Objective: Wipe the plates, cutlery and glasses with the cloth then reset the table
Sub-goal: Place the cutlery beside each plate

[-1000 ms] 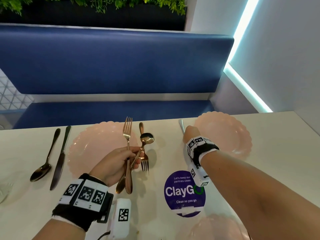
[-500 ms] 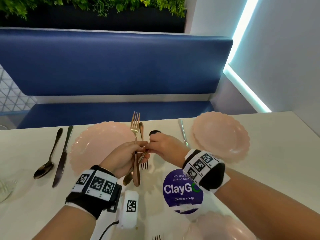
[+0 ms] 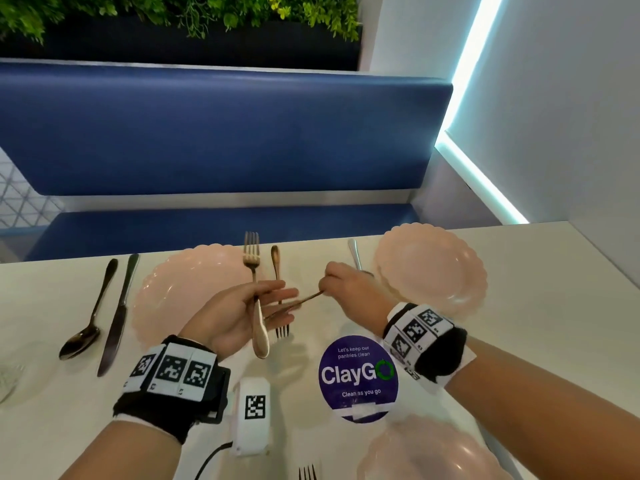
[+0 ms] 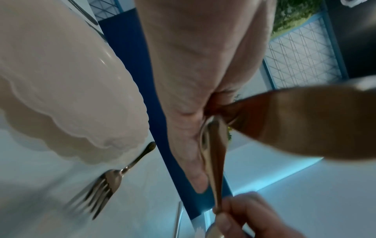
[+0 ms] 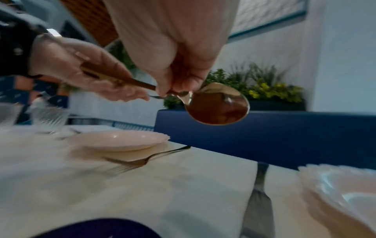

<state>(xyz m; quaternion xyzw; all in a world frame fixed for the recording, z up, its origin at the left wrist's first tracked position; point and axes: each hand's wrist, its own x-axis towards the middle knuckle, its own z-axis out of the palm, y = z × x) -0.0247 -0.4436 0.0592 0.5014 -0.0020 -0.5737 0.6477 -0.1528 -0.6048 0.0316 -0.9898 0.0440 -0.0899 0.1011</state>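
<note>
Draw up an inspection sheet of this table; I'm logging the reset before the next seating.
Surface: white table with a purple ClayGo sticker stuck on it.
Job's things: three pink plates, the far left plate, far right plate and near plate; dark spoon and dark knife left of the far left plate; lying fork between the far plates; glass; no cloth seen.
Clutter: nothing seen.
Grippers: left hand holds a gold fork upright; right hand pinches a gold spoon near its bowl.
Cables: black cable from a white box.
Surroundings: blue bench, plants, light strip.
</note>
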